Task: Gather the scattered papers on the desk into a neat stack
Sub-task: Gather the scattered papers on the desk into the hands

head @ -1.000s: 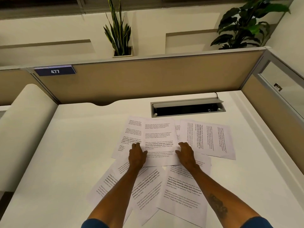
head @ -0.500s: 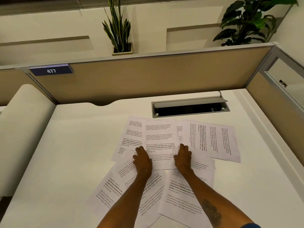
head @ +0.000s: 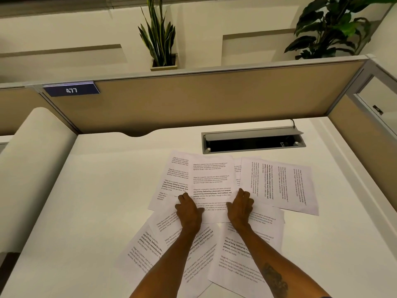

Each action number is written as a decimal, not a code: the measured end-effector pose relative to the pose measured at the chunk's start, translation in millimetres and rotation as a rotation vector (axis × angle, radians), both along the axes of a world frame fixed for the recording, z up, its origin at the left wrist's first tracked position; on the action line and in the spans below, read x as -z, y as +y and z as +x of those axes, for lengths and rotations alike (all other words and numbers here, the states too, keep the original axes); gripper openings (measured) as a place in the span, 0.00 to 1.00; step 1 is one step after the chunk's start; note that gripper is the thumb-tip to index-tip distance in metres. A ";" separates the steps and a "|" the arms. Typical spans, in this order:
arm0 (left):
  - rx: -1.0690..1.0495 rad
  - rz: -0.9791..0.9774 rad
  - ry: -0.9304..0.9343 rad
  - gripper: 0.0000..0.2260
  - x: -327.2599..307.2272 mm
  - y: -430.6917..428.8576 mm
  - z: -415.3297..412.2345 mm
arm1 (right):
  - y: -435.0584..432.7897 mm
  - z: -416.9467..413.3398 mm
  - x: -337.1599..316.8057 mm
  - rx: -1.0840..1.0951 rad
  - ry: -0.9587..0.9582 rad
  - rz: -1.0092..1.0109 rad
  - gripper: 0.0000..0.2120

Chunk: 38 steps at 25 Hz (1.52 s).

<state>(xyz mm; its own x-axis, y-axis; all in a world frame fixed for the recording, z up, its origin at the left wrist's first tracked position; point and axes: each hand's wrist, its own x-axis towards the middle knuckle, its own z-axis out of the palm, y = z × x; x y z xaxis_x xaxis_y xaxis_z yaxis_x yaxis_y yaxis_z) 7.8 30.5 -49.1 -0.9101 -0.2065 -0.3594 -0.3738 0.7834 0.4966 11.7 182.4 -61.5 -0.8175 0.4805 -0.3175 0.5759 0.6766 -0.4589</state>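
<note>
Both hands flat, not gripping: left hand point(head: 189, 208) and right hand point(head: 240, 206) flank the top sheet point(head: 211, 181), long axis running away; they're probably just pressing it.

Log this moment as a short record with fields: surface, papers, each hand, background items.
surface: white desk, grey cable tray open at the back
papers: printed sheets scattered and overlapping, not yet stacked; sideways sheet at right
left hand: flat on the centre sheet's lower left
right hand: flat on its lower right
background: beige partition, sign 477, two plants
</note>
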 end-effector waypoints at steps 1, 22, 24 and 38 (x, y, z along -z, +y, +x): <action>0.012 -0.004 -0.004 0.32 0.4 0.9 -0.2 | -1.2 -1.6 -0.1 0.005 0.005 -0.010 0.28; -0.106 0.231 -0.005 0.34 -13.0 -5.3 -7.4 | 27.6 -27.8 -17.6 0.215 0.075 -0.698 0.18; -0.118 0.247 0.019 0.33 -16.0 -10.4 -7.3 | 32.1 -22.9 -19.4 0.208 0.099 -0.753 0.21; -0.250 0.822 -0.068 0.17 -39.2 -38.6 25.0 | 47.7 42.2 -26.8 0.068 0.077 -1.192 0.22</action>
<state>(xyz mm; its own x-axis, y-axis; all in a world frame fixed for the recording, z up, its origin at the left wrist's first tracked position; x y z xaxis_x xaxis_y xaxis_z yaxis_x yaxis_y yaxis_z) 32.8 -8.1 -9.9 -0.8435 -0.0481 -0.5349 -0.5371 0.0754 0.8401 53.9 230.2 -34.7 -0.8382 -0.0398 -0.5439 0.5374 -0.2294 -0.8115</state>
